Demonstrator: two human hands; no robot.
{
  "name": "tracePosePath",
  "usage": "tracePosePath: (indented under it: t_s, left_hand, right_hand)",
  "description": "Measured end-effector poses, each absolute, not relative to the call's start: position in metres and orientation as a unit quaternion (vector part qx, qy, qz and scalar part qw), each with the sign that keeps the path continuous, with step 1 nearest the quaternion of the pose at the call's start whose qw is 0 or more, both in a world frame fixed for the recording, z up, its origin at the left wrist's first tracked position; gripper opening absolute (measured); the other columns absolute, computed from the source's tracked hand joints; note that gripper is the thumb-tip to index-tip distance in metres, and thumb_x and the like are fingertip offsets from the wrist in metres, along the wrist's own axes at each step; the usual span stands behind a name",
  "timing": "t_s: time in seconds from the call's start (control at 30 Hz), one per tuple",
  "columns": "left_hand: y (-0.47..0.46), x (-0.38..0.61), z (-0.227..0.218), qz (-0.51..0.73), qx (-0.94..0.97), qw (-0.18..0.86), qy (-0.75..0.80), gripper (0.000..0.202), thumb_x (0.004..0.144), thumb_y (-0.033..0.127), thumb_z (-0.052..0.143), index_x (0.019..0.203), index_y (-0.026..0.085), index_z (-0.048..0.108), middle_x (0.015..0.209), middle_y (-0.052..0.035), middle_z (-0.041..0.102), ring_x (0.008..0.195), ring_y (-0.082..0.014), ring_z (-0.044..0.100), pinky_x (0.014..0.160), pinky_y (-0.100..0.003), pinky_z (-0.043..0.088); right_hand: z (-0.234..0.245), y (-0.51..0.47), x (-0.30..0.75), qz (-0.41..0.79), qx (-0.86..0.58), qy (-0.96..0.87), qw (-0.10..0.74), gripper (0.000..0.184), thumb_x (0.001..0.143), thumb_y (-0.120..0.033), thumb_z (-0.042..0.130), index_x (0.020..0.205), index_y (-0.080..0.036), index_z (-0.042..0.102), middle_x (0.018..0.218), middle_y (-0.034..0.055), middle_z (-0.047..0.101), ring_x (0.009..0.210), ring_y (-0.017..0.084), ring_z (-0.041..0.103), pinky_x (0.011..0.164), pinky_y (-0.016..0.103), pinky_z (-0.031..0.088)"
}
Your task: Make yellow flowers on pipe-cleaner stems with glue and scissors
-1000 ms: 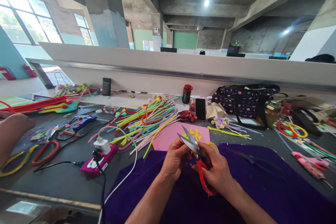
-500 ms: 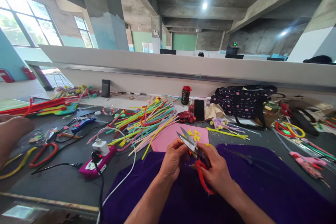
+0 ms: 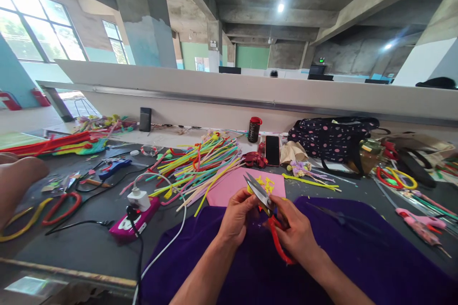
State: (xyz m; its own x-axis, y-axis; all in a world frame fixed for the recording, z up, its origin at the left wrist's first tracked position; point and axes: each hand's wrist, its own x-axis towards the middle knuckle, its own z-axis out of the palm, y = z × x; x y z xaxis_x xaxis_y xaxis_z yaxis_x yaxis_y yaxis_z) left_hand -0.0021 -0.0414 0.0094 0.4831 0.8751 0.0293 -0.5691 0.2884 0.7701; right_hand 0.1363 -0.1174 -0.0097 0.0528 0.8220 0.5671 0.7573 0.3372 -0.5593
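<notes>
In the head view my right hand (image 3: pixel 295 231) grips scissors (image 3: pixel 263 195) with red handles, the blades pointing up and left and slightly parted. Close beside the blades, my left hand (image 3: pixel 234 217) is closed in a pinch on a small yellow pipe cleaner piece (image 3: pixel 249 190), mostly hidden by the fingers and blades. Behind both hands lies a pink sheet (image 3: pixel 225 188) with several small yellow pieces (image 3: pixel 266 183) on it. Dark purple cloth (image 3: pixel 343 248) spreads beneath my forearms.
Left of the sheet lies a heap of coloured pipe cleaners (image 3: pixel 203 162). A magenta power strip (image 3: pixel 134 224) with a white cable stands front left. A phone (image 3: pixel 272 150), a bottle (image 3: pixel 254 129) and a dotted bag (image 3: pixel 329 140) line the back. Another person's hand (image 3: pixel 21 176) is at far left.
The view has shifted very slightly. Both hands and the scissors hold nearly the same pose; the blades look a little closer together.
</notes>
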Motion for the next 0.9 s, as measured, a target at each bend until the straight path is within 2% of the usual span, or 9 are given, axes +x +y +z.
tracePosePath:
  t_s: [0.13,0.27,0.37,0.5,0.67,0.77,0.9]
  left_hand:
    - [-0.039,-0.002,0.010,0.459,0.362,0.779,0.229,0.015,0.063,0.021,0.068,0.070,0.012,0.059,0.063,-0.0003,0.061,0.047,-0.0044,0.048,0.041,-0.015,0.034]
    - [-0.038,-0.003,0.012,0.446,0.335,0.796,0.233,0.016,0.063,0.022,0.068,0.068,0.012,0.056,0.063,-0.0004,0.060,0.045,-0.0027,0.045,0.035,-0.012,0.025]
    - [-0.037,-0.005,0.013,0.425,0.313,0.820,0.222,0.018,0.063,0.023,0.068,0.067,0.013,0.054,0.062,0.0006,0.058,0.043,-0.0015,0.042,0.033,-0.011,0.022]
    - [-0.035,-0.008,0.012,0.388,0.312,0.846,0.189,0.018,0.065,0.025,0.066,0.067,0.013,0.053,0.058,0.0016,0.055,0.039,-0.0012,0.039,0.031,-0.011,0.021]
    - [-0.034,-0.009,0.011,0.379,0.329,0.847,0.177,0.017,0.068,0.025,0.064,0.066,0.013,0.053,0.056,0.0018,0.054,0.038,-0.0013,0.039,0.031,-0.012,0.020]
    - [-0.035,-0.010,0.013,0.382,0.339,0.840,0.182,0.017,0.068,0.026,0.063,0.065,0.012,0.053,0.056,0.0013,0.055,0.038,-0.0014,0.039,0.031,-0.013,0.020]
    - [-0.037,-0.010,0.016,0.379,0.354,0.833,0.191,0.019,0.065,0.027,0.065,0.064,0.012,0.055,0.054,0.0004,0.055,0.036,-0.0015,0.039,0.031,-0.013,0.019]
  right_hand:
    - [-0.004,-0.121,0.135,0.112,-0.585,-0.645,0.478,0.050,0.072,-0.032,0.062,0.117,-0.022,0.043,0.084,0.0020,0.057,0.066,0.015,0.054,0.064,0.025,0.045]
    - [-0.005,-0.121,0.138,0.182,-0.576,-0.591,0.535,0.050,0.075,-0.033,0.057,0.119,-0.021,0.037,0.089,0.0029,0.057,0.073,0.015,0.056,0.068,0.024,0.046]
    - [-0.010,-0.120,0.142,0.204,-0.567,-0.564,0.565,0.051,0.074,-0.034,0.058,0.119,-0.021,0.037,0.087,0.0028,0.057,0.076,0.015,0.056,0.069,0.024,0.047]
    - [-0.013,-0.120,0.149,0.206,-0.569,-0.564,0.562,0.050,0.074,-0.035,0.057,0.118,-0.022,0.037,0.088,0.0024,0.057,0.078,0.015,0.057,0.069,0.024,0.047]
    - [-0.009,-0.132,0.167,0.167,-0.626,-0.587,0.485,0.051,0.076,-0.038,0.054,0.121,-0.022,0.036,0.089,0.0023,0.058,0.080,0.016,0.057,0.068,0.023,0.046]
    - [-0.011,-0.147,0.190,0.100,-0.683,-0.617,0.379,0.052,0.075,-0.040,0.054,0.122,-0.023,0.037,0.088,0.0022,0.058,0.077,0.017,0.057,0.069,0.026,0.046]
    - [-0.024,-0.168,0.224,-0.009,-0.739,-0.618,0.267,0.050,0.074,-0.046,0.053,0.119,-0.027,0.042,0.098,0.0038,0.058,0.085,0.020,0.057,0.072,0.030,0.045]
